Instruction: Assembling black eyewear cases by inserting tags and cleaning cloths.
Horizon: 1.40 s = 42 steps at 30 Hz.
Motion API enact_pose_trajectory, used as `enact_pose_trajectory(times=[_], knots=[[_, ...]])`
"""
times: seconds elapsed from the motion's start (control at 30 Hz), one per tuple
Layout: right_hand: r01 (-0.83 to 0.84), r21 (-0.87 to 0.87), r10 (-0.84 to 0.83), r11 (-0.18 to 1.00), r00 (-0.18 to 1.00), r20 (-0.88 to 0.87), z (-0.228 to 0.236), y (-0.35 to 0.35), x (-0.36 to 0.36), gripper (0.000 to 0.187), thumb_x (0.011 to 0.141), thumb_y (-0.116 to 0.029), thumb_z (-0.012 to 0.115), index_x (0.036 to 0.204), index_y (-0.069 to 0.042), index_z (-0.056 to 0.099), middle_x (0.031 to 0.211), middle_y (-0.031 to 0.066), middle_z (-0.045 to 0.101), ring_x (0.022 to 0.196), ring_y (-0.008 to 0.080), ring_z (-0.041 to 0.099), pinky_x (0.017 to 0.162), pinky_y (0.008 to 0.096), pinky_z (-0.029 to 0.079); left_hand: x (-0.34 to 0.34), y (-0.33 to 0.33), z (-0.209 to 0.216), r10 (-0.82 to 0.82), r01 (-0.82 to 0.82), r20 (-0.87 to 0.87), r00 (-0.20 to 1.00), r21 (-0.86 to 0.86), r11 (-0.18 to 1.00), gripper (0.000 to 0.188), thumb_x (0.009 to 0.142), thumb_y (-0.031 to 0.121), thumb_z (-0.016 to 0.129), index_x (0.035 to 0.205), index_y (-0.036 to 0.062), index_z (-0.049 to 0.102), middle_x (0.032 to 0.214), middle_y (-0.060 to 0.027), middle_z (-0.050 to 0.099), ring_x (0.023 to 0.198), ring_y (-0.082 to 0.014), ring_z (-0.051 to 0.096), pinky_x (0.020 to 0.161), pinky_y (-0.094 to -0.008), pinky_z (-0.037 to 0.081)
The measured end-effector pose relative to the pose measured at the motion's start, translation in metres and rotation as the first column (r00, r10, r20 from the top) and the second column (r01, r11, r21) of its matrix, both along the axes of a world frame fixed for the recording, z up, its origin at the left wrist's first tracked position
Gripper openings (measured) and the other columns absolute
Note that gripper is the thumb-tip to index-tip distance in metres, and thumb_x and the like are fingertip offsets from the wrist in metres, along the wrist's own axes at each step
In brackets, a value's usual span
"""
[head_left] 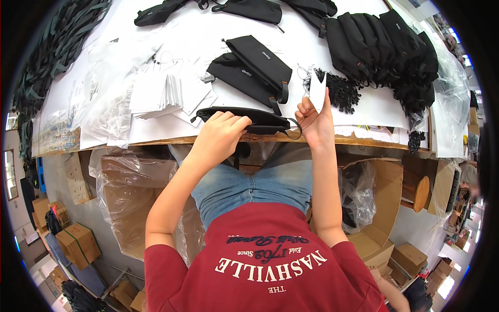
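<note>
My left hand (221, 134) is closed on the rim of a black fabric pouch (267, 124), which lies at the table's front edge with its mouth partly open. A thin black loop hangs from the pouch's right end. Held up between the fingers of my right hand (318, 125) is a folded white card (317, 92). Just beyond, two black pouches (261, 61) lie overlapping, with small orange tabs and wrist loops. A heap of black cords (340, 93) sits behind my right hand. Left of the pouches is a fanned stack of white cards (155, 94).
Clear plastic bags (109, 104) lie on the table's left, beside long dark straps (47, 62). More black pouches (361, 44) are bunched at the back right. Below the table edge stand a plastic-lined carton (130, 197) and an open cardboard box (384, 192).
</note>
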State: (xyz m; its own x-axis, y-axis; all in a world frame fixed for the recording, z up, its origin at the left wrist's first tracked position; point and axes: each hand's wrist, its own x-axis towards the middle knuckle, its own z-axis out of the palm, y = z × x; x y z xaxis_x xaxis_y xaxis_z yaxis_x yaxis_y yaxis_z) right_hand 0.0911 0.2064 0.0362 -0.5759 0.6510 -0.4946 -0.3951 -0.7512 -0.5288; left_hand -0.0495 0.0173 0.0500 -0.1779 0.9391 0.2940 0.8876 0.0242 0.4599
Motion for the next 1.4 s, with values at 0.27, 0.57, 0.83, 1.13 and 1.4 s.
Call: enact_pose_trajectory(times=[0.27, 0.57, 0.83, 1.13, 1.4], knots=[[-0.108, 0.01, 0.108, 0.994, 0.984, -0.143, -0.002, 0.001, 0.016, 0.03, 0.099, -0.032, 0.036, 0.092, -0.007, 0.05, 0.072, 0.0034, 0.039, 0.065, 0.0155, 0.033, 0.059, 0.0274, 0.032, 0.0, 0.005, 0.005, -0.01, 0.01, -0.023, 1.0, -0.002, 1.0, 0.016, 0.077, 0.003, 0.064, 0.092, 0.0025, 0.058, 0.085, -0.0081, 0.062, 0.083, -0.0249, 0.058, 0.077, -0.0344, 0.044], [0.051, 0.018, -0.052, 0.999, 0.996, 0.076, 0.002, 0.008, 0.014, 0.022, 0.098, -0.03, 0.047, 0.091, -0.011, 0.054, 0.073, -0.0014, 0.043, 0.063, 0.0117, 0.033, 0.057, 0.026, 0.03, 0.002, 0.008, 0.004, -0.008, 0.006, -0.042, 0.999, -0.048, 0.999, 0.015, 0.078, 0.005, 0.064, 0.091, 0.0023, 0.058, 0.086, -0.0077, 0.061, 0.083, -0.0243, 0.057, 0.079, -0.0346, 0.043], [-0.007, 0.509, -0.107, 0.861, 0.975, 0.194, -0.005, 0.008, 0.021, 0.017, 0.089, -0.023, 0.066, 0.075, -0.017, 0.061, 0.06, -0.012, 0.043, 0.053, -0.0006, 0.032, 0.05, 0.0185, 0.022, 0.005, 0.002, 0.005, 0.066, -0.065, -0.038, 0.997, 0.036, 0.997, 0.017, 0.076, 0.007, 0.066, 0.093, 0.007, 0.063, 0.114, -0.0099, 0.057, 0.109, -0.0296, 0.052, 0.095, -0.0397, 0.039], [-0.654, 0.659, -0.382, -0.372, 0.754, 0.533, 0.001, -0.038, -0.013, 0.016, 0.076, -0.028, 0.072, 0.076, -0.011, 0.073, 0.062, 0.0051, 0.051, 0.062, 0.0221, 0.052, 0.055, 0.0342, 0.042, 0.011, 0.002, -0.009, 0.11, -0.122, 0.092, 0.99, 0.133, 0.984, 0.022, 0.072, 0.004, 0.066, 0.088, 0.0023, 0.051, 0.141, -0.0164, 0.036, 0.124, -0.0399, 0.037, 0.103, -0.0469, 0.033], [-0.613, 0.648, -0.227, -0.452, 0.781, 0.581, 0.011, -0.038, -0.012, 0.021, 0.081, -0.028, 0.068, 0.093, -0.011, 0.071, 0.066, 0.0063, 0.048, 0.065, 0.0236, 0.05, 0.059, 0.0353, 0.041, 0.005, -0.001, -0.021, 0.107, -0.096, -0.068, 0.992, 0.148, 0.984, 0.019, 0.073, 0.007, 0.069, 0.088, 0.0067, 0.058, 0.105, -0.003, 0.061, 0.113, -0.0255, 0.051, 0.098, -0.0408, 0.035]])
